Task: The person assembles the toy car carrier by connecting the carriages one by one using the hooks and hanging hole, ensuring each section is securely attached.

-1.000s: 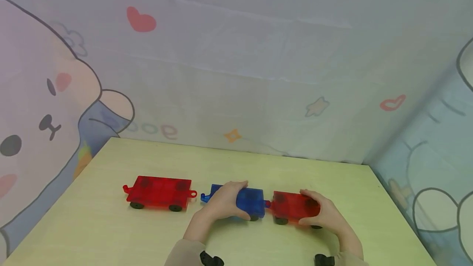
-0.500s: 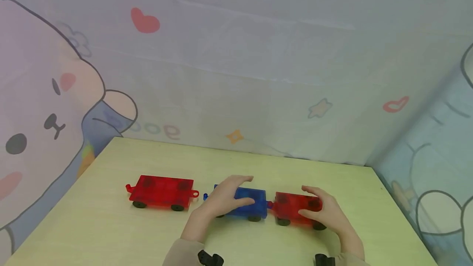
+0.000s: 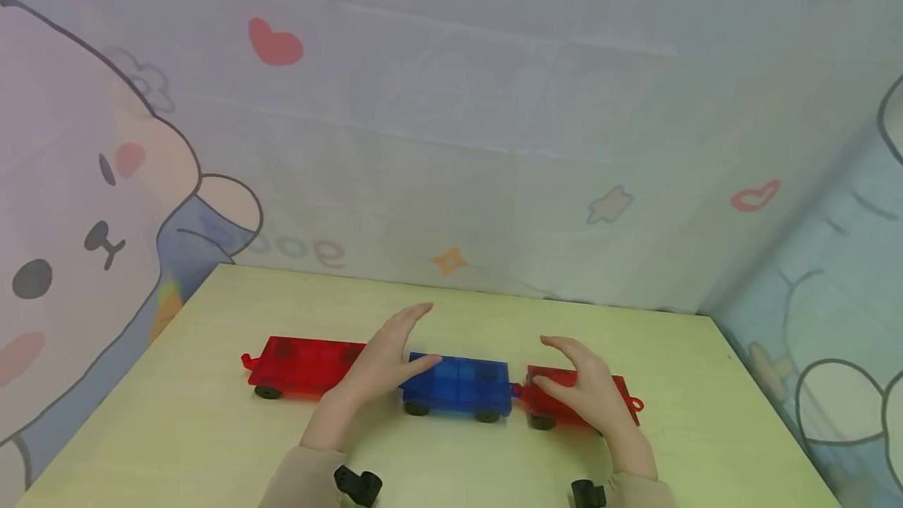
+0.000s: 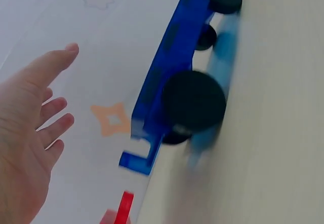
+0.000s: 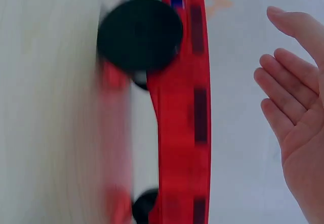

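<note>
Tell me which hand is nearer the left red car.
Left. The left hand overlaps the right end of the left red car in the head view; the right hand is over the right red car, beyond the blue car.

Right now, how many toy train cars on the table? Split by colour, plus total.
Translucent red toy train cars: 2
Translucent blue toy train car: 1
Total: 3
</note>
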A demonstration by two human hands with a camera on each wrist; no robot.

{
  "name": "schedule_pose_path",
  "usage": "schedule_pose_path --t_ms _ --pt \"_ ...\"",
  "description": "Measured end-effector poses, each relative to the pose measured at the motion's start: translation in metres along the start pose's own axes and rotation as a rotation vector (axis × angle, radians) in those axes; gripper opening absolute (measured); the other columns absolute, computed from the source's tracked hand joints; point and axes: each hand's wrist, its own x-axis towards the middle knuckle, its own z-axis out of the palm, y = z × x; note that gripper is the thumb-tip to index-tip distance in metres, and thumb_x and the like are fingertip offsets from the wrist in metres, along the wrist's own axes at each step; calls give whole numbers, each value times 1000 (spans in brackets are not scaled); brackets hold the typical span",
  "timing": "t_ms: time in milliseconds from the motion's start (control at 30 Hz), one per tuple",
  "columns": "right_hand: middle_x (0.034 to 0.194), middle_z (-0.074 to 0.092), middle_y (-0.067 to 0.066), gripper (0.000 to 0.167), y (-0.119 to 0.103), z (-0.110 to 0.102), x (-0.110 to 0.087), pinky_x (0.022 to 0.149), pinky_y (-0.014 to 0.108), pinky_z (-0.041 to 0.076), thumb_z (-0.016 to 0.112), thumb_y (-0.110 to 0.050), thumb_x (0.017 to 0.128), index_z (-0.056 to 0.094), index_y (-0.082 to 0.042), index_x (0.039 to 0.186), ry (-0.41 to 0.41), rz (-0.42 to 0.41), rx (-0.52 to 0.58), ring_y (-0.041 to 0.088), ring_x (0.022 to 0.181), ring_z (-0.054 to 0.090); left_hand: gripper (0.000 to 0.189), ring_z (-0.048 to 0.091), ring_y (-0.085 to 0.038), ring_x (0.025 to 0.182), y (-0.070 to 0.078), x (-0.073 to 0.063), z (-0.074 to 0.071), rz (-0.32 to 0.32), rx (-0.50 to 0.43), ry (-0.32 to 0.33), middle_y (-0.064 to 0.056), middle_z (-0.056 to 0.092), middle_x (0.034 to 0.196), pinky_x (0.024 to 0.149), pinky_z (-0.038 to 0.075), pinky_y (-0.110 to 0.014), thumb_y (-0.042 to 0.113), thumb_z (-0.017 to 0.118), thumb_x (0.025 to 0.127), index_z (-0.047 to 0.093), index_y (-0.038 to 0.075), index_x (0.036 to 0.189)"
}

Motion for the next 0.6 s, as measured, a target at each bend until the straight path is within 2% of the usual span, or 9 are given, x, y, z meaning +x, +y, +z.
schedule_pose_path --t_ms 200,267,433,467,600 --pt "142 54 11 69 -22 17 10 104 55 45 80 -26 81 52 -9 140 -48 0 56 34 132 50 91 27 -31 148 -13 -9 -13 -77 -1 2 -6 27 161 116 30 -56 40 73 86 21 18 157" --pt "145 51 11 72 -30 24 15 98 52 50 81 -29 80 49 -9 142 -59 -2 76 33 130 51 96 24 -31 149 -17 -12 -15 -93 -1 5 -6 23 162 116 29 -57 41 75 85 17 18 158" --pt "149 48 9 79 -49 44 24 100 52 49 81 -35 79 46 -11 146 -97 19 101 31 134 48 106 21 -35 149 -28 -19 -22 -89 -4 11 -11 19 163 115 28 -59 38 81 79 15 14 158" --pt "149 47 9 79 -52 48 25 106 54 43 81 -35 79 46 -12 146 -104 27 105 32 138 44 108 21 -35 149 -30 -21 -24 -93 -2 11 -11 19 163 115 29 -59 38 82 77 15 13 158" --pt "150 46 10 82 -63 60 30 107 54 42 82 -34 78 44 -10 147 -128 36 133 33 139 42 113 22 -38 148 -41 -26 -31 -113 11 4 -14 19 163 113 30 -62 41 85 73 16 11 157"
